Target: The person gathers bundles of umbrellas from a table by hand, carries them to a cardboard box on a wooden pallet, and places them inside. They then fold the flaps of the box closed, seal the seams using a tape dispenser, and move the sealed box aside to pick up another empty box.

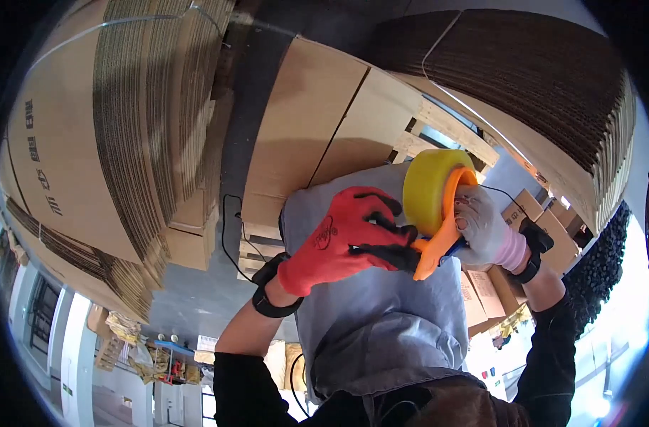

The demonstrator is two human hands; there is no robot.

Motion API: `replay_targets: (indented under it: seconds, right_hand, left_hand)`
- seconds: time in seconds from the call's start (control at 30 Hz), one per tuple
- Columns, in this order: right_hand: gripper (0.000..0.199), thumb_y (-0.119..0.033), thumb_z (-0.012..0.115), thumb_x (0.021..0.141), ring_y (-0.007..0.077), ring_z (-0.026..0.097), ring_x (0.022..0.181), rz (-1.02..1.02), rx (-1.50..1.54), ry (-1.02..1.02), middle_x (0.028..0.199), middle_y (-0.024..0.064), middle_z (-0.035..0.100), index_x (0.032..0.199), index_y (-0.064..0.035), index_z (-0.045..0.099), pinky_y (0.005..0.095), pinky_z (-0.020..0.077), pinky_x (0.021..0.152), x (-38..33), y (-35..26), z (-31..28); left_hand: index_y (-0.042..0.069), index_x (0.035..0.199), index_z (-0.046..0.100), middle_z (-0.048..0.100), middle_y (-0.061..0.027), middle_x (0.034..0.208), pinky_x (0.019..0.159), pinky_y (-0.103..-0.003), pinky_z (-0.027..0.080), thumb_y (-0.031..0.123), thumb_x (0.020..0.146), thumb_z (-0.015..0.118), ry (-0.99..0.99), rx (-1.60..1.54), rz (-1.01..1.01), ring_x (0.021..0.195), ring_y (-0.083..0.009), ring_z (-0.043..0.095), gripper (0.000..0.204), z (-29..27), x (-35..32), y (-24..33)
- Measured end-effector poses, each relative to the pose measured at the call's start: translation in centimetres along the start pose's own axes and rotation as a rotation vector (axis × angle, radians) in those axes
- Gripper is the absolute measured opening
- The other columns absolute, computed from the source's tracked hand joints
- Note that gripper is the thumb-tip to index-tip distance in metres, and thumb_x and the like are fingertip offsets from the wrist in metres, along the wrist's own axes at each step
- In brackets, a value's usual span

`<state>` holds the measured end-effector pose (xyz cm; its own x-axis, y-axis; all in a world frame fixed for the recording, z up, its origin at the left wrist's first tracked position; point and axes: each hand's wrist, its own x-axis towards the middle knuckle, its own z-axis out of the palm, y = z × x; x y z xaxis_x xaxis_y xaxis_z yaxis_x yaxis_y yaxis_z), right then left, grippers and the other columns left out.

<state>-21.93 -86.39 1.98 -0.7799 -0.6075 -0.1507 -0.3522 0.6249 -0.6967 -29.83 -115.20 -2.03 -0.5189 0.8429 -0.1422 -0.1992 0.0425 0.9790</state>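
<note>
In front of my body is an orange tape dispenser (447, 217) carrying a thick roll of yellow tape (425, 186). My right hand (483, 226), in a pale glove with a pink cuff, is wrapped around the dispenser from the right. From the left comes my left hand (349, 231), in a red glove with black fingers. Its fingers are bent and closed at the lower left end of the dispenser, touching it. Whether a loose tape end is pinched there is hidden. A grey apron (392, 334) hangs behind both hands.
Tall strapped stacks of flat cardboard stand at the left (136, 121) and upper right (509, 78). Ahead, large cardboard sheets (303, 117) lie beside a wooden pallet (452, 128). Smaller boxes (552, 242) are at the right. A thin black cable (225, 231) loops near my left wrist.
</note>
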Motion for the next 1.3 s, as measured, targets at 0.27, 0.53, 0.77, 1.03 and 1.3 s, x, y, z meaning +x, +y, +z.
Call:
replay_targets:
  seconds: [0.27,0.53,0.77,1.03,1.3]
  right_hand:
    - [0.056,-0.038,0.075,0.075,0.0407,0.062,0.091,0.089,0.275,-0.048,0.092,0.021,0.062,0.106,0.0027,0.051,0.049,0.0491,0.087,2.8,1.8,2.1]
    - [0.06,-0.04,0.077,0.073,0.0441,0.061,0.086,0.524,0.379,-0.491,0.092,0.0237,0.063,0.109,0.0044,0.057,0.0465,0.0497,0.077,10.8,-1.0,3.0]
    - [0.056,-0.04,0.074,0.076,0.0338,0.067,0.08,0.804,0.369,-0.583,0.083,0.0225,0.066,0.107,0.0055,0.061,0.0413,0.0526,0.075,15.1,-1.3,4.7]
    - [0.06,-0.033,0.074,0.071,0.0268,0.067,0.077,1.033,0.394,-0.523,0.083,0.0184,0.066,0.111,0.0087,0.059,0.0372,0.0519,0.073,2.9,-0.1,3.5]
    - [0.063,-0.035,0.076,0.07,0.0258,0.066,0.075,1.032,0.562,-0.554,0.082,0.0194,0.066,0.11,0.0098,0.058,0.037,0.0514,0.071,3.8,1.5,6.1]
  left_hand:
    - [0.008,0.1,0.07,0.061,-0.0086,0.103,0.089,-0.039,0.047,0.0,0.067,0.071,0.41,-0.101,-0.157,0.109,-0.0302,0.056,0.034,1.0,-1.1,-0.8]
    - [0.007,0.095,0.066,0.061,-0.0116,0.099,0.087,-0.043,0.044,0.0,0.072,0.063,0.731,0.269,-0.226,0.098,-0.0338,0.056,0.024,-1.2,-4.0,-4.5]
    - [0.001,0.099,0.064,0.062,-0.0203,0.102,0.09,-0.05,0.042,0.015,0.079,0.068,1.041,0.698,-0.456,0.102,-0.0407,0.053,0.025,-9.5,-8.1,-17.1]
    - [-0.001,0.101,0.063,0.063,-0.0236,0.105,0.091,-0.05,0.043,0.027,0.087,0.062,1.074,0.749,-0.656,0.103,-0.0422,0.055,0.032,-14.1,-8.7,-26.8]
    - [0.001,0.096,0.063,0.066,-0.0194,0.098,0.088,-0.049,0.044,0.026,0.088,0.061,0.998,0.806,-0.622,0.097,-0.0397,0.058,0.027,-16.5,-9.0,-25.8]
